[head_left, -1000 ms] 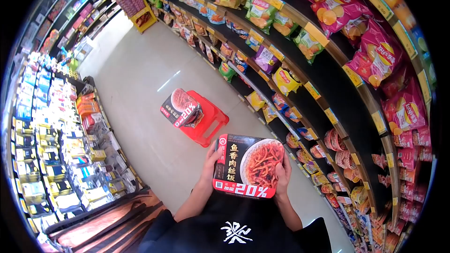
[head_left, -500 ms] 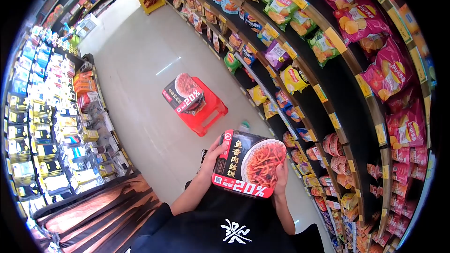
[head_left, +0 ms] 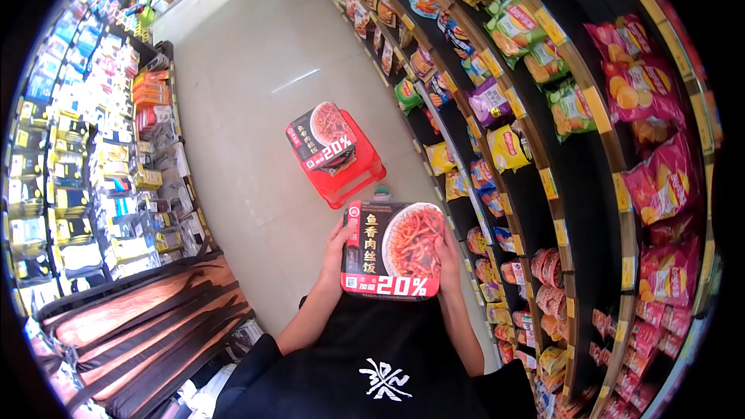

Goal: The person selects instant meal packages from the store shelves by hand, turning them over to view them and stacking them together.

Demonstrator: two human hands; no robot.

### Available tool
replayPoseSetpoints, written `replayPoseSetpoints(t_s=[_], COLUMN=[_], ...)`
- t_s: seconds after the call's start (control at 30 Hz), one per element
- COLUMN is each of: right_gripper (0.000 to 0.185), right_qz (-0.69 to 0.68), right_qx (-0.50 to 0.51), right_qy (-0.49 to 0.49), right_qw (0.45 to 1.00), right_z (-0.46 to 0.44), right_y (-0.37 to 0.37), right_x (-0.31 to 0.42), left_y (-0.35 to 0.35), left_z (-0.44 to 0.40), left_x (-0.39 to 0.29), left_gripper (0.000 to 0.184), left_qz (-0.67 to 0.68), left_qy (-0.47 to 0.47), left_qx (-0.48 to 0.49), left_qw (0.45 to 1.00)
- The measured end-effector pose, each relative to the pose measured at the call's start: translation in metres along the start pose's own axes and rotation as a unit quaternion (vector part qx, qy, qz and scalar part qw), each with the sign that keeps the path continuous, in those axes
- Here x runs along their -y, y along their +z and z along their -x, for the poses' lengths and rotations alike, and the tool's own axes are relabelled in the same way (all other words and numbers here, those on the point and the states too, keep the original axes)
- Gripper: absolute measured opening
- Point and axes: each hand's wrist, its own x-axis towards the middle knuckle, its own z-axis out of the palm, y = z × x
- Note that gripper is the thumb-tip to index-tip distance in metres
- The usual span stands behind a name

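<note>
A black and red meal box (head_left: 392, 250) with a noodle-like dish pictured on its lid is held level in front of my chest. My left hand (head_left: 334, 256) grips its left edge, and my right hand (head_left: 448, 264) grips the right edge with the thumb near the lid. Beyond it on the floor stands a red plastic stool (head_left: 363, 180). Similar boxes are piled on the stool, the top one (head_left: 322, 137) showing the same lid. The fingers under the held box are hidden.
Shelves of snack bags, among them a yellow bag (head_left: 508, 148) and pink bags (head_left: 663, 178), curve along the right. A rack of small packages (head_left: 74, 202) lines the left. A wood-patterned surface (head_left: 140, 326) lies at lower left. The tiled floor (head_left: 240, 132) runs between.
The view has shifted, so the stool appears higher and further right. Both hands still hold the box, which now sits a little lower and further left in view.
</note>
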Motion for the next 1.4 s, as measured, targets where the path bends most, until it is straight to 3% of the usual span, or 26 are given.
replayPoseSetpoints(t_s=[0.17, 0.3, 0.37, 0.6, 0.77, 0.87, 1.0, 1.13, 1.4], right_gripper=[0.056, 0.061, 0.063, 0.066, 0.069, 0.069, 0.067, 0.067, 0.064], right_qz=[0.028, 0.143, 0.136, 0.127, 0.175, 0.172, 0.247, 0.28, 0.337], right_qx=[0.059, 0.112, 0.126, 0.19, 0.227, 0.235, 0.253, 0.288, 0.31], right_qy=[0.074, 0.063, 0.067, 0.083, 0.041, 0.055, -0.01, 0.032, 0.009], right_qw=[0.995, 0.981, 0.98, 0.97, 0.957, 0.955, 0.935, 0.915, 0.889], right_z=[-0.04, -0.068, -0.093, -0.175, -0.232, -0.26, -0.292, -0.31, -0.319], right_y=[0.0, 0.01, 0.004, 0.017, 0.038, 0.062, 0.072, 0.074, 0.065], right_x=[-0.021, -0.034, -0.055, -0.08, -0.086, -0.074, -0.08, -0.079, -0.09], left_y=[-0.003, -0.019, -0.03, -0.057, -0.054, -0.058, -0.065, -0.083, -0.094], left_z=[-0.023, -0.056, -0.077, -0.149, -0.185, -0.208, -0.225, -0.24, -0.239], left_x=[-0.012, -0.018, -0.026, -0.06, -0.089, -0.102, -0.108, -0.099, -0.089], left_gripper=[0.037, 0.035, 0.034, 0.041, 0.04, 0.04, 0.038, 0.038, 0.042], left_qz=[0.022, 0.026, 0.02, -0.004, -0.05, -0.106, -0.113, -0.163, -0.12], left_qy=[0.084, 0.146, 0.17, 0.175, 0.2, 0.236, 0.253, 0.299, 0.237], left_qx=[-0.07, -0.14, -0.149, -0.119, -0.112, -0.139, -0.158, -0.18, -0.211], left_qw=[0.994, 0.979, 0.974, 0.977, 0.972, 0.956, 0.948, 0.923, 0.941])
